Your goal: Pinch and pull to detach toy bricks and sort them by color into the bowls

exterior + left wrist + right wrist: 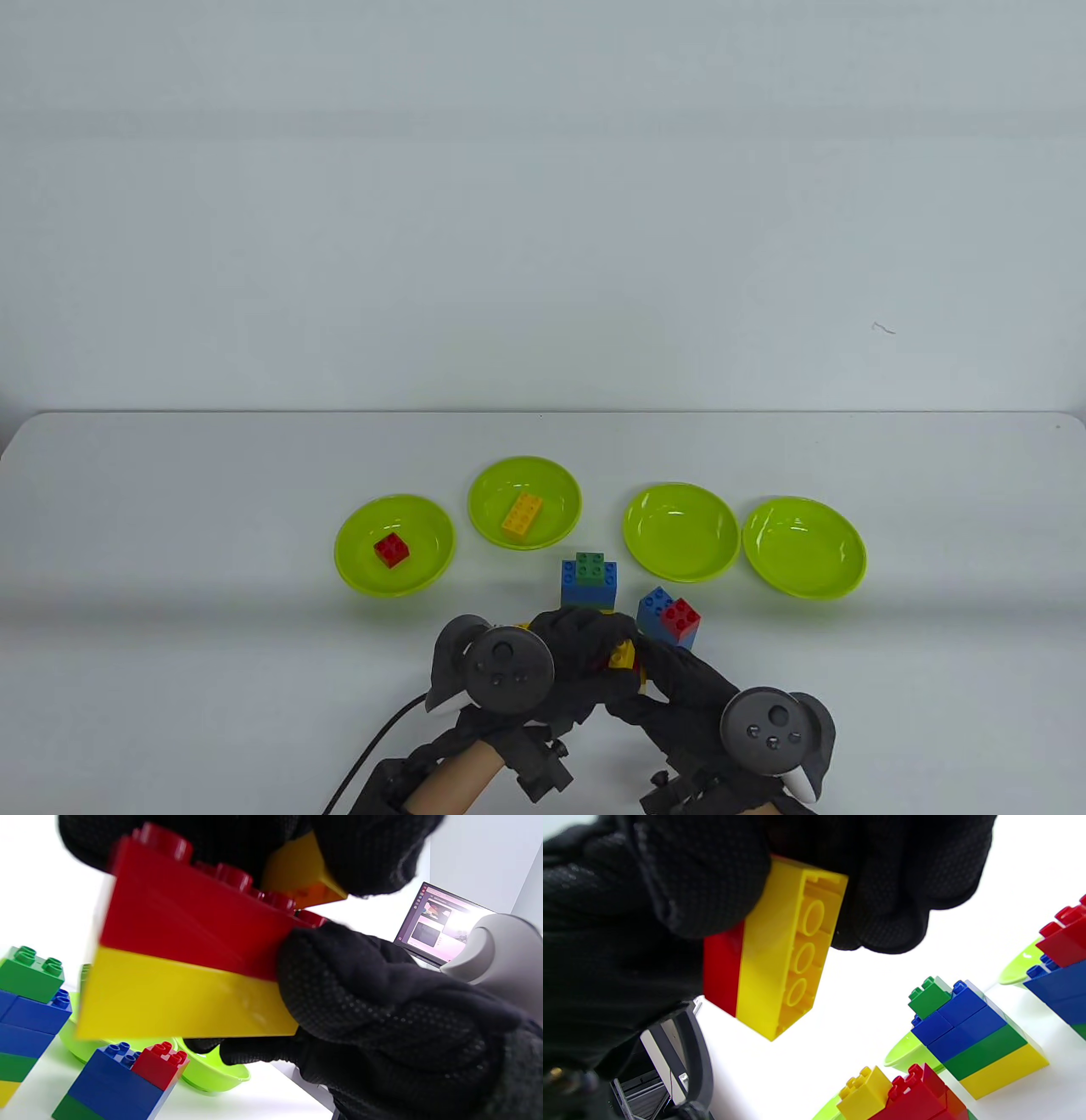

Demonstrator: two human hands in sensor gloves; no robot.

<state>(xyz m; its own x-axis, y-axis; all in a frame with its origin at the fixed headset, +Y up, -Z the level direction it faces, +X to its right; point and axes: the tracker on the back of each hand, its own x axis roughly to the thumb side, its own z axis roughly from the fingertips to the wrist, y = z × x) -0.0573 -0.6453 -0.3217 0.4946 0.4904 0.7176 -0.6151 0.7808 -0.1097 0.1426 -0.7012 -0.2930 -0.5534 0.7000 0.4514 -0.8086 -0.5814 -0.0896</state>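
Note:
Both hands meet at the table's front over one small block. It is a long red brick point(186, 925) stacked on a long yellow brick point(178, 1001), with a small yellow brick point(297, 874) on the red studs. My left hand point(594, 641) pinches the small yellow brick from above. My right hand point(666, 671) grips the end of the red and yellow pair point(780, 950). A green-topped blue stack point(589, 581) and a blue stack with a red brick point(670, 618) stand just behind.
Four lime bowls stand in a row. The left bowl point(352, 560) holds a red brick point(390, 550) and the second bowl point(484, 497) a yellow brick point(522, 514). The third bowl point(680, 531) and fourth bowl point(804, 546) hold nothing. Another yellow and red stack point(882, 1094) shows low in the right wrist view.

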